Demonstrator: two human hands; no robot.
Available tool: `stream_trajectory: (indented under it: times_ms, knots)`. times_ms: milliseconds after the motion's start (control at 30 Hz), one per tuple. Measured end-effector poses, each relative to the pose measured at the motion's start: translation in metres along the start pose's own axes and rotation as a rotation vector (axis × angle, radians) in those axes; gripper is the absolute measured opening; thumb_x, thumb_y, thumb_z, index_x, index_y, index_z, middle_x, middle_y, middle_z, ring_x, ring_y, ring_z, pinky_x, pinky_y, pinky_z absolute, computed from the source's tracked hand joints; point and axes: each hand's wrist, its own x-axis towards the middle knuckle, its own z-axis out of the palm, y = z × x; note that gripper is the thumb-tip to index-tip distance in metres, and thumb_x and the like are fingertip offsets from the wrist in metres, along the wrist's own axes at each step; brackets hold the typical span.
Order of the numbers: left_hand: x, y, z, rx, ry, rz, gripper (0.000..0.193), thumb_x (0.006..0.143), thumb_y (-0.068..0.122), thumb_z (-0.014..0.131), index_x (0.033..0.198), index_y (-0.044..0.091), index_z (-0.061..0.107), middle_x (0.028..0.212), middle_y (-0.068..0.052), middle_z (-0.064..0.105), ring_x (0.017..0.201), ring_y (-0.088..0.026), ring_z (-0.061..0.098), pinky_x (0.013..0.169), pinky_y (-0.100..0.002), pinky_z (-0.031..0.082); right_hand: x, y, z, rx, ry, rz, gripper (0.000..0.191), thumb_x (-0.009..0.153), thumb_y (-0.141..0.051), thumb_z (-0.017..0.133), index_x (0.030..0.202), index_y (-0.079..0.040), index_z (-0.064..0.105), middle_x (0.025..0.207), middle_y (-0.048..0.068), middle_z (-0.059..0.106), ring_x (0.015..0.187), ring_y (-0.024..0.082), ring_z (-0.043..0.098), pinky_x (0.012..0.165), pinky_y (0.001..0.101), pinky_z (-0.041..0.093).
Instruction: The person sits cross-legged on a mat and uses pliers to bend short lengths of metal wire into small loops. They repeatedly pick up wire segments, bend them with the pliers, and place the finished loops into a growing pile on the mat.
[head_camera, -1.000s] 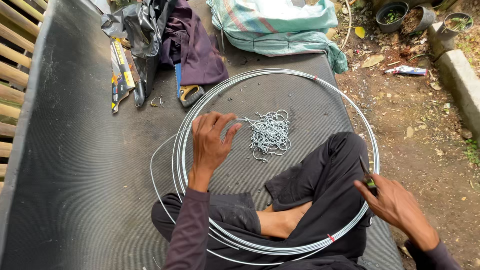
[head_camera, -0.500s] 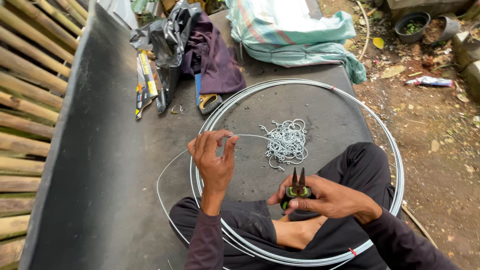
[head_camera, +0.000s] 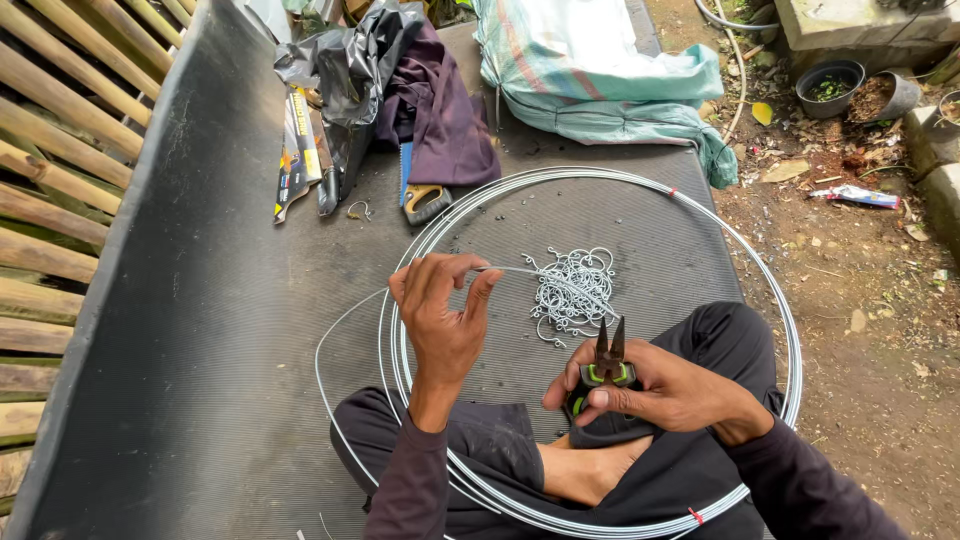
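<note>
— Fingers first: the left hand (head_camera: 441, 318) pinches the free end of a thin, bright galvanised steel wire (head_camera: 505, 269) between thumb and fingertips, holding it level above the dark grey mat (head_camera: 200, 330). The right hand (head_camera: 672, 388) is closed around the green-and-black handles of a pair of pointed-nose pliers (head_camera: 607, 362), whose tips point up, jaws nearly together and gripping nothing.

— So what makes this step go well?

— I'd judge the pliers should meet the wire close to the pinching fingers, so the short end stays stiff (a long free end would whip). Squaring the tips to the wire looks important too.

— Where does that wire come from?

— It runs back in a loose loop to the large round coil of silvery wire (head_camera: 740, 260) lying flat on the mat, encircling the person's crossed legs in dark trousers. Just beyond the wire tip, inside the coil, sits a small heap of bent silvery wire hooks (head_camera: 575, 288).

— Anything in the way?

— Not nearby. A handsaw with a yellow-and-black handle (head_camera: 420, 195), a purple cloth (head_camera: 445, 110) and a black plastic bag (head_camera: 350, 65) lie well apart at the far end.
</note>
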Motion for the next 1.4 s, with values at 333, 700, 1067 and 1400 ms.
stream_trajectory:
  times_ms: [333, 700, 1067, 1400]
  knots:
    - [-0.001, 0.005, -0.005, -0.016, -0.022, 0.004, 0.024, 0.095, 0.039, 0.073, 0.094, 0.016, 0.070, 0.086, 0.008, 0.063, 0.076, -0.011, 0.050, 0.092, -0.032, 0.036, -0.004, 0.000, -0.003, -0.059, -0.048, -0.113, 0.029, 0.103, -0.026, 0.063, 0.111, 0.001, 0.058, 0.102, 0.014, 0.071, 0.093, 0.020, 0.071, 0.074, 0.0327, 0.062]
    - [0.009, 0.028, -0.018, 0.035, -0.014, 0.220, 0.030, 0.099, 0.041, 0.068, 0.099, 0.012, 0.064, 0.094, 0.000, 0.061, 0.089, -0.019, 0.060, 0.099, -0.045, 0.044, -0.010, -0.001, 0.017, 0.041, -0.266, -0.193, 0.034, 0.109, -0.026, 0.064, 0.090, 0.002, 0.058, 0.081, 0.007, 0.059, 0.076, 0.017, 0.055, 0.072, 0.0344, 0.046]
    - [0.035, 0.035, -0.027, -0.106, -0.211, 0.400, 0.027, 0.093, 0.032, 0.076, 0.103, 0.008, 0.068, 0.093, -0.002, 0.068, 0.083, -0.021, 0.065, 0.073, -0.036, 0.051, -0.024, -0.024, 0.036, -0.743, 0.252, -0.196, 0.025, 0.082, -0.012, 0.081, 0.071, -0.005, 0.060, 0.052, 0.008, 0.048, 0.044, 0.025, 0.048, 0.045, 0.0388, 0.036]
    - [0.042, 0.051, -0.037, -0.046, -0.142, 0.236, 0.037, 0.082, 0.040, 0.085, 0.090, 0.007, 0.071, 0.081, -0.003, 0.069, 0.073, -0.021, 0.067, 0.063, -0.034, 0.053, -0.008, -0.030, 0.025, -1.059, 0.664, -0.497, 0.025, 0.064, -0.008, 0.079, 0.081, -0.004, 0.062, 0.076, 0.007, 0.062, 0.063, 0.023, 0.066, 0.054, 0.0332, 0.050]
